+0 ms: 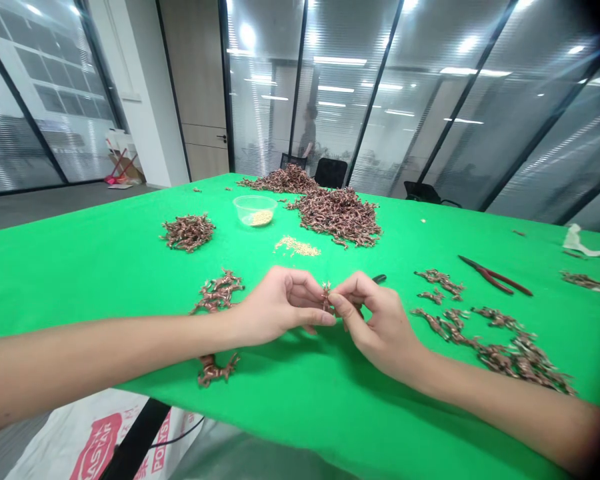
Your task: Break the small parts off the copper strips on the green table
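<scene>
In front of me, above the green cloth, my left hand (285, 303) and my right hand (375, 320) meet at the fingertips. Between them is a small copper-brown figurine (326, 293) with pale spiky ends, pinched by the thumb and fingers of both hands. Much of it is covered by the fingers. A black tip (379, 279) of some tool shows behind my right hand; whether the hand holds it, I cannot tell. Similar brown figurines (219, 292) lie beside my left wrist, and another one (217, 371) is below my forearm.
Big heaps of brown pieces (337, 217) lie at the back, with a smaller pile (188, 232) to the left. A clear bowl (240, 212) holds yellowish bits; more yellowish bits (297, 247) are scattered nearby. Red-handled pliers (500, 277) and several figurines (500, 357) lie on the right.
</scene>
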Available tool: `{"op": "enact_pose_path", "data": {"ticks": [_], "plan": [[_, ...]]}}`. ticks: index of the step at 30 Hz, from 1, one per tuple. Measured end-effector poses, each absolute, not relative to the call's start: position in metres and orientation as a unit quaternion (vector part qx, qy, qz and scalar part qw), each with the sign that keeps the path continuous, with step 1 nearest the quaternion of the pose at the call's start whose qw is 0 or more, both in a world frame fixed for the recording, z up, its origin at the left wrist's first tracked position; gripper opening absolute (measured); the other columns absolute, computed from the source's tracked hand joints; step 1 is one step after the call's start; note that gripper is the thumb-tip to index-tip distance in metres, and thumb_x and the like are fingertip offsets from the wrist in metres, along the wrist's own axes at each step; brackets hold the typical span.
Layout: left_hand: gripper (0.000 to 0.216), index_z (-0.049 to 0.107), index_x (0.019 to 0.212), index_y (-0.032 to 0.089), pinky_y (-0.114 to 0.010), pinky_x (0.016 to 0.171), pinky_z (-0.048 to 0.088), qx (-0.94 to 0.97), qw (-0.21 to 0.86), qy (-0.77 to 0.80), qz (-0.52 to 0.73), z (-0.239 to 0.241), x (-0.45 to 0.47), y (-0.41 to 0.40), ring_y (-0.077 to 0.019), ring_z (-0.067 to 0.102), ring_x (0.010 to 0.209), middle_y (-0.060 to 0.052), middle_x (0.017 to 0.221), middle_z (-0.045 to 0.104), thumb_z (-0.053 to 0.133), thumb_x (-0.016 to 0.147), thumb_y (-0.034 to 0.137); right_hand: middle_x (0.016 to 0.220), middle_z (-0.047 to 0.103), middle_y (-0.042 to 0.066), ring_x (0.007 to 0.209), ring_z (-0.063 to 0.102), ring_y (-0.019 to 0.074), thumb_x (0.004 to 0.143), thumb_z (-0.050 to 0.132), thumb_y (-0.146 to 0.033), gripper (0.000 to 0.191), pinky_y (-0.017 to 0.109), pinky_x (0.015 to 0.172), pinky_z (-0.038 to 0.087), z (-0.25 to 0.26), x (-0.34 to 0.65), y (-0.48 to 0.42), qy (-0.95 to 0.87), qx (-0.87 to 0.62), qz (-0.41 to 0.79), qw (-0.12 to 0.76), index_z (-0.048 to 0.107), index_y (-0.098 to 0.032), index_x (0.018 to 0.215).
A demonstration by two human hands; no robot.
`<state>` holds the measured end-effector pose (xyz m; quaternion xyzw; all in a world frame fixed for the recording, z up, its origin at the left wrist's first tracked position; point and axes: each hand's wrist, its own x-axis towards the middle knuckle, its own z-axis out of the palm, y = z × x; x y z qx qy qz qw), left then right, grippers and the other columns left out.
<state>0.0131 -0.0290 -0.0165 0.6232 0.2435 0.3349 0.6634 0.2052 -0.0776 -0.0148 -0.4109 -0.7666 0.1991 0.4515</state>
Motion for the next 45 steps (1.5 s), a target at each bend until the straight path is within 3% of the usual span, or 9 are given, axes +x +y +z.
{"op": "enact_pose_path", "data": {"ticks": [7, 16, 25, 32, 45], "plan": [[0.033, 0.064, 0.084, 0.010, -0.022, 0.057, 0.059, 0.633, 0.650, 0.252, 0.338, -0.013, 0.012, -0.031, -0.0124, 0.069, 0.064, -0.002, 0.073, 0.073, 0.089, 0.066, 0.023, 0.065, 0.058, -0.004, 0.050, 0.049, 0.0082, 0.093, 0.067, -0.044, 0.028, 0.020, 0.045, 0.038, -0.013, 0.207, -0.069, -0.693, -0.390, 0.410, 0.446, 0.057, -0.019, 0.087], [0.032, 0.064, 0.089, 0.010, -0.022, 0.058, 0.058, 0.647, 0.641, 0.255, 0.325, -0.013, 0.011, -0.030, -0.0162, 0.072, 0.072, -0.009, 0.085, 0.077, 0.086, 0.071, 0.025, 0.064, 0.059, -0.004, 0.050, 0.050, 0.0074, 0.086, 0.074, -0.047, 0.034, 0.019, 0.046, 0.042, -0.012, 0.206, -0.065, -0.661, -0.390, 0.458, 0.450, 0.059, -0.016, 0.087], [0.038, 0.064, 0.087, 0.011, -0.020, 0.054, 0.054, 0.665, 0.609, 0.285, 0.326, -0.010, 0.010, -0.031, -0.0166, 0.073, 0.071, -0.008, 0.084, 0.077, 0.089, 0.066, 0.029, 0.062, 0.064, -0.001, 0.046, 0.051, 0.0078, 0.074, 0.083, -0.048, 0.038, 0.020, 0.042, 0.044, -0.012, 0.204, -0.065, -0.634, -0.404, 0.459, 0.474, 0.066, -0.015, 0.082], [0.034, 0.065, 0.085, 0.010, -0.020, 0.053, 0.055, 0.662, 0.595, 0.307, 0.337, -0.010, 0.009, -0.028, -0.0163, 0.072, 0.071, -0.006, 0.078, 0.075, 0.088, 0.067, 0.028, 0.069, 0.068, 0.001, 0.049, 0.056, 0.0093, 0.083, 0.076, -0.044, 0.030, 0.022, 0.046, 0.048, -0.015, 0.204, -0.068, -0.657, -0.429, 0.407, 0.467, 0.068, -0.015, 0.090], [0.035, 0.067, 0.086, 0.011, -0.021, 0.054, 0.055, 0.679, 0.572, 0.314, 0.336, -0.011, 0.008, -0.028, -0.0175, 0.073, 0.071, -0.008, 0.082, 0.076, 0.088, 0.067, 0.031, 0.064, 0.060, -0.001, 0.049, 0.054, 0.0112, 0.097, 0.058, -0.041, 0.024, 0.023, 0.046, 0.044, -0.016, 0.204, -0.071, -0.726, -0.434, 0.323, 0.425, 0.060, -0.018, 0.089]]}}
